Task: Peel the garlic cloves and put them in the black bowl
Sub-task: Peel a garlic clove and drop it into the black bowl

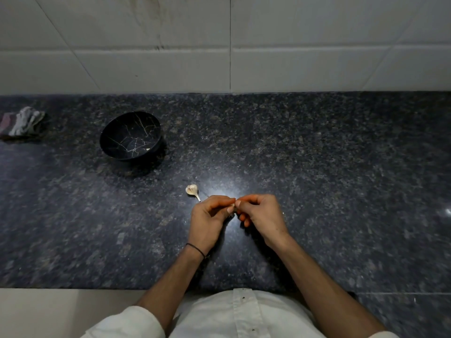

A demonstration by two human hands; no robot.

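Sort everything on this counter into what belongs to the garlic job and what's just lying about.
Job: black bowl; garlic piece on the counter; garlic clove pinched between left hand and right hand.
Lying about: crumpled cloth at the far left.

Left hand (207,222), right hand (263,215), fingers (218,199) curled; fingertips meeting

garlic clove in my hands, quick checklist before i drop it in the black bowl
1. garlic clove pinched between left hand and right hand: ok
2. skin fully off: cannot tell, fingers hide it
3. black bowl upright, mouth uncovered: ok
4. path to the bowl: ok, only a small garlic piece lies on the counter on the way
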